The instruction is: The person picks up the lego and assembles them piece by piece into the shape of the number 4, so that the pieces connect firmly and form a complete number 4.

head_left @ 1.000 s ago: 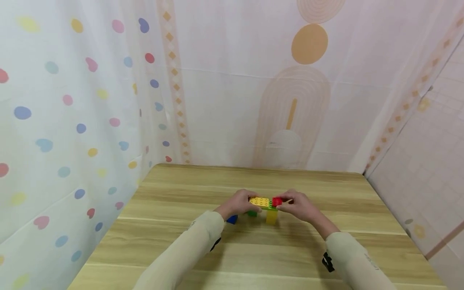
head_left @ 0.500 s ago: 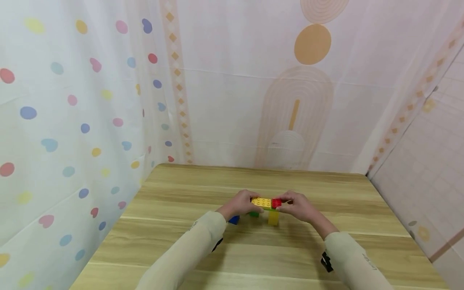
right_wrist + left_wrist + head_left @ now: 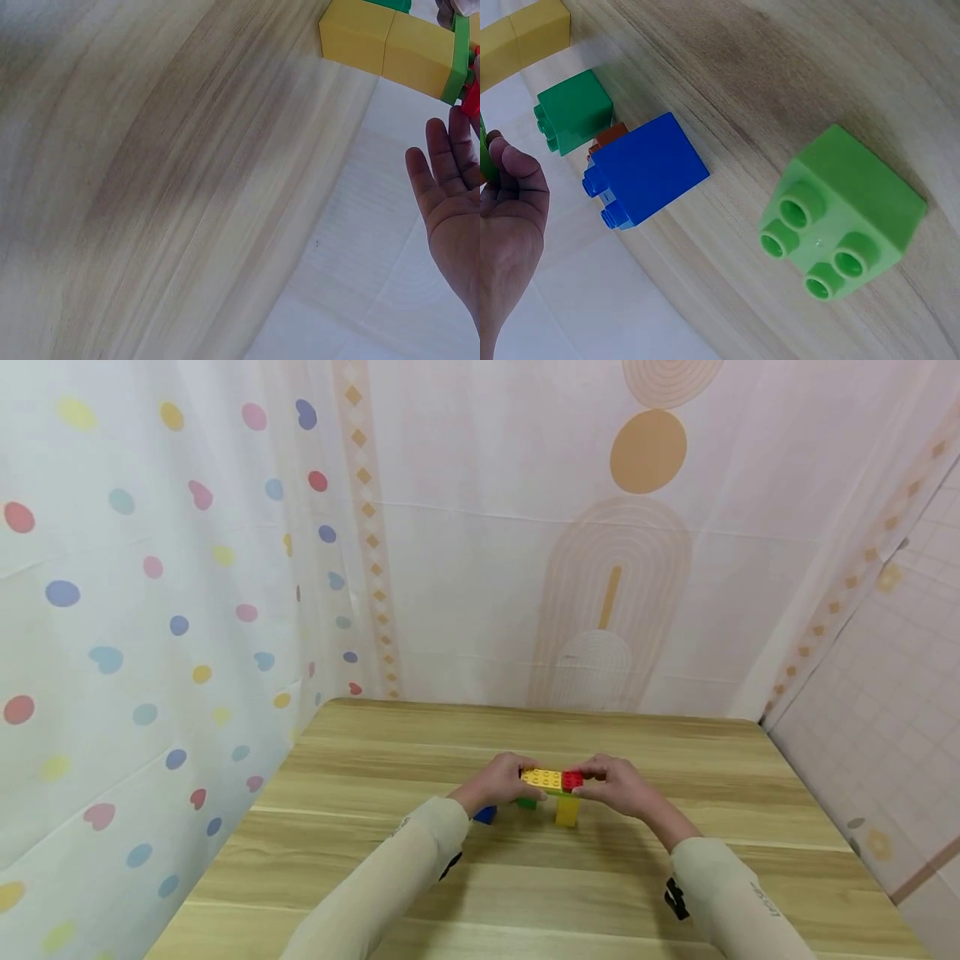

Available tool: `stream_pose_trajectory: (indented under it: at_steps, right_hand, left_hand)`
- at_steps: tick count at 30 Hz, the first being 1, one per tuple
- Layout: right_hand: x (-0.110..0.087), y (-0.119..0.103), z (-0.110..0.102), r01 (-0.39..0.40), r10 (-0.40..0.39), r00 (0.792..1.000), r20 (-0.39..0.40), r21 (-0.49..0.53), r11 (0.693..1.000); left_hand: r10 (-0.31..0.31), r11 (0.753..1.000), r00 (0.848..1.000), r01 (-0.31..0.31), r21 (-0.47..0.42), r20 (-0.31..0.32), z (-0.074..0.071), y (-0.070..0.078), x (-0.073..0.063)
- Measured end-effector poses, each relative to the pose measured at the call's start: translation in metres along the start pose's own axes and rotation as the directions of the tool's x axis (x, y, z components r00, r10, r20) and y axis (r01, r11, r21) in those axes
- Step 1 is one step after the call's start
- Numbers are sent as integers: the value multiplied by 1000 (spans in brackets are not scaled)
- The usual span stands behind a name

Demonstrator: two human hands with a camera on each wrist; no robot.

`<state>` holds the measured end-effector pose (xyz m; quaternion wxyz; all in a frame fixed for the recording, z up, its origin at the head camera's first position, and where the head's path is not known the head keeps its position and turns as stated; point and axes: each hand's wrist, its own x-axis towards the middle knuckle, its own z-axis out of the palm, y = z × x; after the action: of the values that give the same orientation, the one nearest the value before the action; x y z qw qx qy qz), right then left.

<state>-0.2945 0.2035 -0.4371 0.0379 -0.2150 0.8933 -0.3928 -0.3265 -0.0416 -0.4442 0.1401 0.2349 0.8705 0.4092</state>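
Observation:
My left hand grips the left end of a yellow building brick with studs on top, lying on a thin green plate. At the plate's right end, a small red brick sits against the yellow one. My right hand pinches the red brick between thumb and forefinger; its other fingers extend in the right wrist view. Two stacked yellow blocks form a pillar under the plate. A dark green brick stands near my left hand, partly hidden in the head view.
A blue brick stands on the wooden table left of the structure, with an orange-brown brick partly hidden behind it. A light green brick lies nearer the left wrist camera. A patterned curtain hangs behind the table.
The red brick has shifted left against the yellow brick, covering the green studs that showed between them. Both hands keep their hold, and the head view has turned slightly left.

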Motion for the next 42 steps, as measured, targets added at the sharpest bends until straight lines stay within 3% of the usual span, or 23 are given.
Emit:
stream_pose_trajectory:
  at_steps: [22,31,35,42]
  right_hand:
    - [4,-5,-1,40,-41,999,-1,-121,992]
    - [4,-8,3,-27,25,1000,-19,-134,991]
    - [3,-4,7,-50,47,998,-35,-95,994]
    - [-1,4,17,-104,111,990,-82,82,991]
  left_hand:
    - [23,999,1000,-22,22,-5,1,-1,2]
    - [13,1000,1000,-13,26,3,-1,0,0]
    - [13,1000,1000,-13,19,-2,-1,-1,-1]
    - [-8,1000,1000,8,23,9,0,0,1]
